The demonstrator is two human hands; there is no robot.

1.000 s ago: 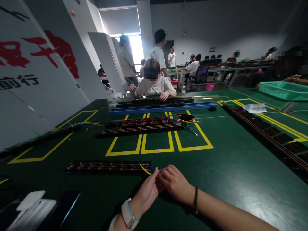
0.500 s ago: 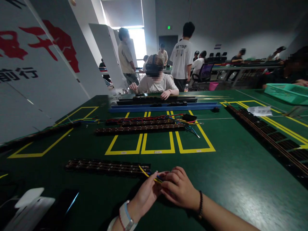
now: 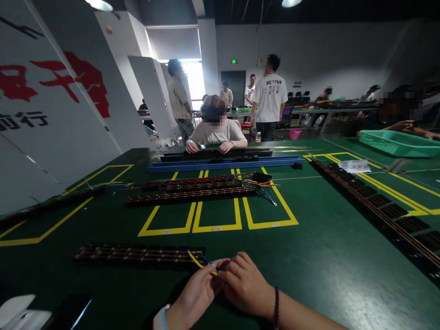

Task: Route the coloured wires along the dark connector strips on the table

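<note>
Head view. Relative to the frame half a second earlier, the camera points slightly higher, and the surface (image 3: 326,256) sits lower in the picture. Across the surface, a co-worker's right hand (image 3: 191,147), previously raised, is now down at the dark workpiece. The wearer's hands remain together at the wires.

The near black strip (image 3: 137,255) is long, flat and segmented, with thin copper-coloured lines and small bright spots along its length. A smooth yellow wire (image 3: 195,259) and a thin blue wire (image 3: 206,262) show at its right end. The surface is smooth, dark green and slightly glossy, marked with yellow tape rectangles. Similar strips (image 3: 185,198) lie farther back, in front of a straight blue rail (image 3: 223,164).

The black strip rests on the surface, just beyond and to the left of the hands. The left hand (image 3: 194,293) is narrowed on the wires, thumb against fingers. The right hand (image 3: 245,288) touches it, fingertips bunched on the wires; which wire each fingertip grips is hidden.
</note>
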